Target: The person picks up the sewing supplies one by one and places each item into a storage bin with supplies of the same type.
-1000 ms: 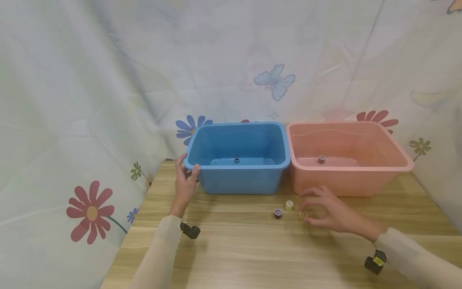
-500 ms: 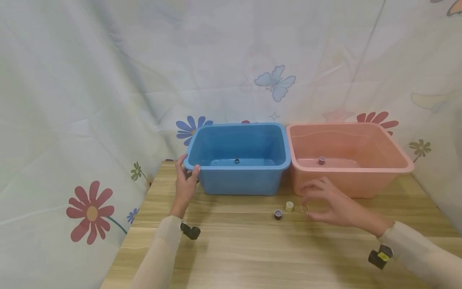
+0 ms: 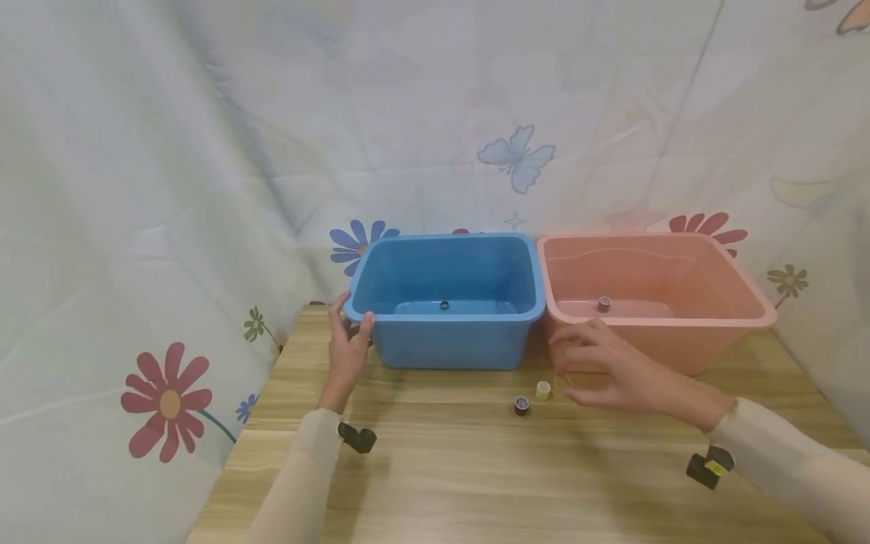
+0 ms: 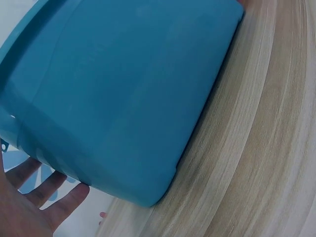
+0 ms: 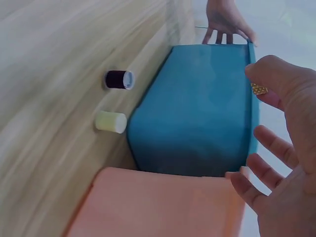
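Note:
In the head view my left hand [image 3: 348, 357] holds the front left corner of the blue tub [image 3: 451, 340], thumb at the front rim and fingers along the left side. My right hand [image 3: 615, 370] pinches a thin gold ring [image 3: 562, 382] between thumb and forefinger, in front of the pink tub [image 3: 659, 344]. The right wrist view shows only a patterned gold bit of the ring [image 5: 258, 89]; its other fingers are spread. Near that hand stand a cream thread spool [image 3: 543, 391] and a dark thread spool [image 3: 521, 406] on the table.
Side by side, the two tubs stand at the back of the wooden table [image 3: 435, 476]. A small dark ring [image 3: 445, 305] lies inside the blue tub, and a dark spool [image 3: 603, 304] inside the pink one. A patterned curtain [image 3: 421, 113] hangs behind.
The right hand has moved away from the table's front and slightly left, carrying the gold ring toward the tubs. The left hand keeps its hold; the spools have not moved.

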A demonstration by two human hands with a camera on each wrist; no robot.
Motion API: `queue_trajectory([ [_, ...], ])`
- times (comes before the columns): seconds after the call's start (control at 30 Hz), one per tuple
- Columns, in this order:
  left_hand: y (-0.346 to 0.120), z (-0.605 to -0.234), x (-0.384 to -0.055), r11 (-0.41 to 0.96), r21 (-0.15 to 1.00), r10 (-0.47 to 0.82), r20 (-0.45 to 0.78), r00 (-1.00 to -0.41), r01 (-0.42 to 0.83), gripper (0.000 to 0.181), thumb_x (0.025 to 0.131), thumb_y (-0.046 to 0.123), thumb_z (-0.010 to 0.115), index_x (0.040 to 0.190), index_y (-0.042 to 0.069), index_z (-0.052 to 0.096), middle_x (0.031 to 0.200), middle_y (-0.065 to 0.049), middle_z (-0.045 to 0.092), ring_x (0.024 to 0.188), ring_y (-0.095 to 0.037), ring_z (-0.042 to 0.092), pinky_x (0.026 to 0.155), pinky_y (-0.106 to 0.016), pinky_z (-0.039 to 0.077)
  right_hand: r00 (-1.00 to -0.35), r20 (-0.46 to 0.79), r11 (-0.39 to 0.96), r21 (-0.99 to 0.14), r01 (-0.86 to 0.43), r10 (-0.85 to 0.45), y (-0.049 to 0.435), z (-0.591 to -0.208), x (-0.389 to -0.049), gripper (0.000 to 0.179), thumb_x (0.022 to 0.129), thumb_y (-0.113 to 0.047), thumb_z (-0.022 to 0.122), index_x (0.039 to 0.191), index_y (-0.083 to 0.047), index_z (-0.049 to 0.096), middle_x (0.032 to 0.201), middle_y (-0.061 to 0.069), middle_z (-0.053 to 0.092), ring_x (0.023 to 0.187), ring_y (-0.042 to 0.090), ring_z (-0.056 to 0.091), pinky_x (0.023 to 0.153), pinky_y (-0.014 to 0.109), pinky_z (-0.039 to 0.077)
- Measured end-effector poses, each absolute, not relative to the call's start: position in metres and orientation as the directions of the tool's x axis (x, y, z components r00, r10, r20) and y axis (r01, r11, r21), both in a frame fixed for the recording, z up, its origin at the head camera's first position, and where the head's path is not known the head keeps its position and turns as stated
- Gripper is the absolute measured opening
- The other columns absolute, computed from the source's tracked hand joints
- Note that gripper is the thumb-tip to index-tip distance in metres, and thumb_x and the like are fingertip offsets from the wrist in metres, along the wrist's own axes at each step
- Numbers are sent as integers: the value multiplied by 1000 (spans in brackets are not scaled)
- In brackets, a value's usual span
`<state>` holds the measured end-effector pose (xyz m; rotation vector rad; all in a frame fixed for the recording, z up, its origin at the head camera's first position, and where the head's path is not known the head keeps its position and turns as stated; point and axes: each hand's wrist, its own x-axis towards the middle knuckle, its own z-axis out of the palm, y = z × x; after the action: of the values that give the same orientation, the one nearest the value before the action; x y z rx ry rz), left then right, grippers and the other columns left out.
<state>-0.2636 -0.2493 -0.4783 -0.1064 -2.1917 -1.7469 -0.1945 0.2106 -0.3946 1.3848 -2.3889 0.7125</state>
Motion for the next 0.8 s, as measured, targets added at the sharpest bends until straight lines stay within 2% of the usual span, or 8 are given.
queue_trajectory([
  [0.13,-248,-478,-264,240,934,-150,306,-940,265,64,103,44,60,157,39,25,154,-22,45,127,-41,55,96,-65,50,-499,461,420,-271,-866,-733,209,-382,-198,41,75,-14,91,108,-30,73,134,3,59,124,24,52,95,48,55],
  [0.33,-246,-478,-263,252,930,-157,313,-937,269,64,103,46,60,156,40,26,153,-23,46,125,-40,57,94,-65,52,-528,419,443,-288,-849,-739,206,-364,-206,34,78,-19,91,103,-32,72,134,-5,57,126,20,51,100,50,50],
  [0.53,-247,-478,-263,255,930,-157,310,-938,265,64,103,43,59,157,38,24,154,-22,45,126,-42,56,95,-66,51,-554,411,463,-305,-832,-724,202,-349,-215,32,80,-22,89,104,-32,71,133,3,59,123,25,50,95,52,52],
  [0.73,-250,-476,-265,228,941,-134,286,-949,252,69,105,34,58,161,26,19,156,-28,40,130,-47,52,97,-70,47,-503,459,425,-269,-864,-732,200,-338,-230,30,79,-10,88,100,-25,73,130,11,61,123,31,50,94,54,50],
  [0.8,-250,-477,-266,223,943,-134,280,-950,247,69,105,34,59,161,27,19,156,-27,40,130,-47,52,97,-70,46,-495,474,420,-263,-869,-728,198,-334,-236,28,78,-8,87,99,-22,74,128,13,62,122,33,51,94,57,48],
])
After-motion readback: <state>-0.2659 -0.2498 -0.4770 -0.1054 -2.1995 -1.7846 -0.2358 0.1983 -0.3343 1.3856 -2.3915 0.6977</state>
